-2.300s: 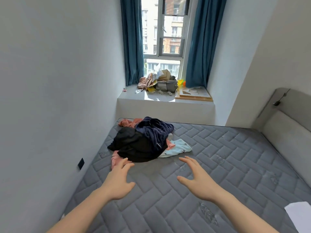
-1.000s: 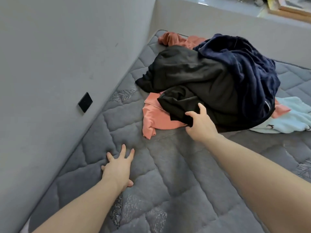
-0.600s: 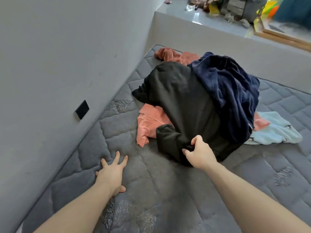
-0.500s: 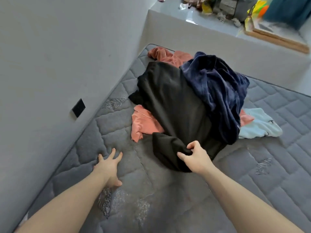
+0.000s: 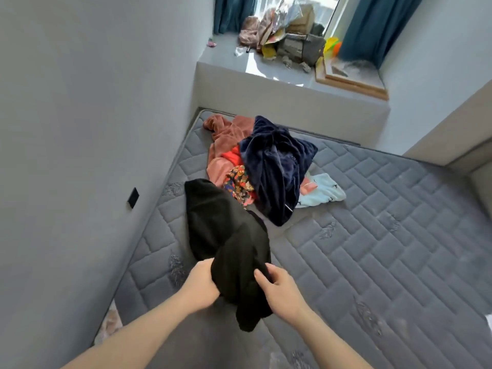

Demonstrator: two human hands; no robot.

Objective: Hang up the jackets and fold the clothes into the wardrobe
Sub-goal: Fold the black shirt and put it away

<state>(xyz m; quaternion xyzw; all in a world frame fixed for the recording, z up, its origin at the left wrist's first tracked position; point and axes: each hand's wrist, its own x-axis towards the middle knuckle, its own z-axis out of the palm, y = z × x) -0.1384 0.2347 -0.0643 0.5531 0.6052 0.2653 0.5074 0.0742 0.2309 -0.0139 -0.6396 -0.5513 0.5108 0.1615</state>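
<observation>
Left hand and right hand, each grip clenched on the near end of the black garment, hold it bunched above the bed, probably to find its shape before hanging or folding. Its far end trails toward the clothes pile farther back, right of centre, where navy, pink and pale-blue pieces lie unsorted.

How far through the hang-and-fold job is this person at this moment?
Barely started. Nothing looks hung or folded, and no wardrobe is in view. In hand: the left hand and right hand both grip the black garment, held away from the pile. Left: the navy fleece, pink clothes, patterned piece and pale blue item lie heaped on the mattress.
</observation>
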